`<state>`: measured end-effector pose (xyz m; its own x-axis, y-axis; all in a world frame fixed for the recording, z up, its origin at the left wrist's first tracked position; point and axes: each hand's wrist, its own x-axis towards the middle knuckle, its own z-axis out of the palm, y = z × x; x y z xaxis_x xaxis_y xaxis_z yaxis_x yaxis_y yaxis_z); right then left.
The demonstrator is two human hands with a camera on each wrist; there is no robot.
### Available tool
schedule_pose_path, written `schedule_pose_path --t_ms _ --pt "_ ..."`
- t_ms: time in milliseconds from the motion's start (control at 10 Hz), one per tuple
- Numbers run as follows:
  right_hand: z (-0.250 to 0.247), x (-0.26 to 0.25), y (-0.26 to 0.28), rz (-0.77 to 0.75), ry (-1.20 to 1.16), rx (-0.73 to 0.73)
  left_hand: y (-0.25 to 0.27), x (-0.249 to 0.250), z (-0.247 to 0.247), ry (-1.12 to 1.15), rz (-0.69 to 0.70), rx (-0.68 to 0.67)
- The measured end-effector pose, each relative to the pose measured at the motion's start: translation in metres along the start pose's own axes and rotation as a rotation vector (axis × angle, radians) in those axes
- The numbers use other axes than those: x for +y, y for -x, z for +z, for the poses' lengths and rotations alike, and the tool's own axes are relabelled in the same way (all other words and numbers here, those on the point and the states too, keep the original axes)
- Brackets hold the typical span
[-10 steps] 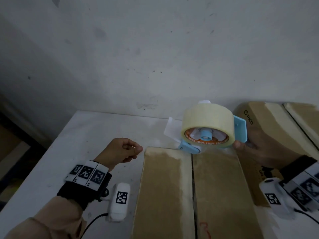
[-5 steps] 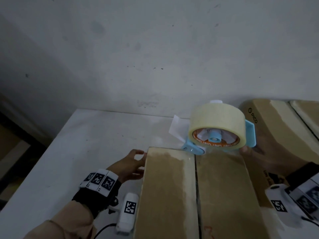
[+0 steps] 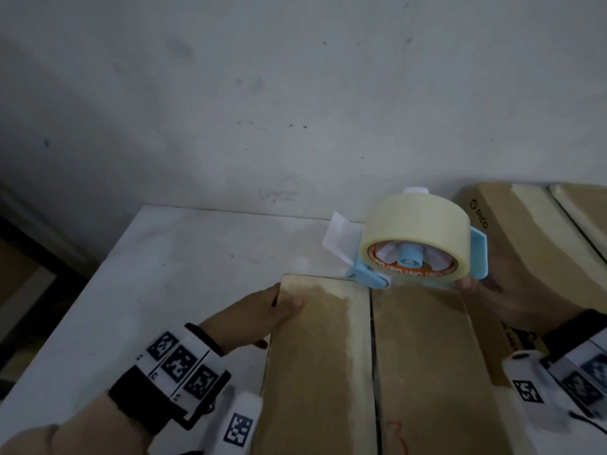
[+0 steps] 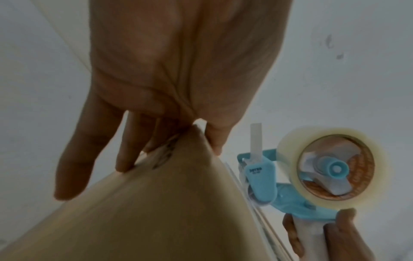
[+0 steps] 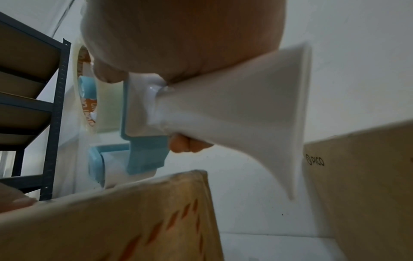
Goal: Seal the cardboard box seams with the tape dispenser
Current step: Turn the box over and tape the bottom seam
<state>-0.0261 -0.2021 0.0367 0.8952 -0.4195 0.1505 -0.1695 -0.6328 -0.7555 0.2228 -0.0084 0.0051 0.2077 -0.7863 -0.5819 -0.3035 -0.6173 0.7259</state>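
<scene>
A closed cardboard box (image 3: 322, 356) lies in front of me, its two top flaps meeting in a seam down the middle. My left hand (image 3: 262, 315) holds its far left corner, thumb on top and fingers down the side; the left wrist view shows the fingers (image 4: 125, 150) against the box (image 4: 156, 211). My right hand (image 3: 502, 293) grips the white handle of a blue tape dispenser (image 3: 414, 244) carrying a roll of pale tape. Its front end rests at the far end of the seam. A loose tape end sticks up beyond it. The right wrist view shows the handle (image 5: 234, 109) in my fist.
A second cardboard box (image 3: 512, 238) printed PICO stands at the right, close behind my right hand. The white table (image 3: 164, 274) runs to the wall at the back and ends at the left. A dark metal shelf rack (image 5: 55, 106) stands beyond the table's left side.
My left hand, loosely curled above the table a second ago, has moved right and taken hold of the box's far left corner. The dispenser stays at the far end of the seam.
</scene>
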Motion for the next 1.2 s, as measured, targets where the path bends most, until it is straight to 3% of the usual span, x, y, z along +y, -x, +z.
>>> schedule_pose_path --t_ms 200,500,600,900,1000,1100,1200 --pt "0.004 0.000 0.005 0.026 -0.039 0.023 -0.004 0.003 -0.013 -0.075 0.024 -0.035" --pt "0.020 -0.006 0.018 0.103 -0.161 0.133 -0.012 0.027 -0.031 -0.617 -0.028 -0.075" --pt "0.024 -0.008 0.021 0.120 -0.145 0.168 -0.021 0.039 -0.032 -0.767 -0.098 -0.024" --pt "0.062 -0.015 0.049 0.144 -0.062 0.333 -0.040 0.065 -0.021 -1.106 -0.117 0.176" --pt "0.064 -0.010 0.053 0.190 0.015 0.318 -0.055 0.052 -0.002 -0.956 -0.022 0.230" --pt "0.062 -0.010 0.051 0.179 -0.015 0.314 -0.085 0.020 0.020 -0.674 0.837 0.377" --pt "0.061 -0.010 0.049 0.195 -0.030 0.322 -0.101 -0.038 0.045 0.450 1.509 -0.493"
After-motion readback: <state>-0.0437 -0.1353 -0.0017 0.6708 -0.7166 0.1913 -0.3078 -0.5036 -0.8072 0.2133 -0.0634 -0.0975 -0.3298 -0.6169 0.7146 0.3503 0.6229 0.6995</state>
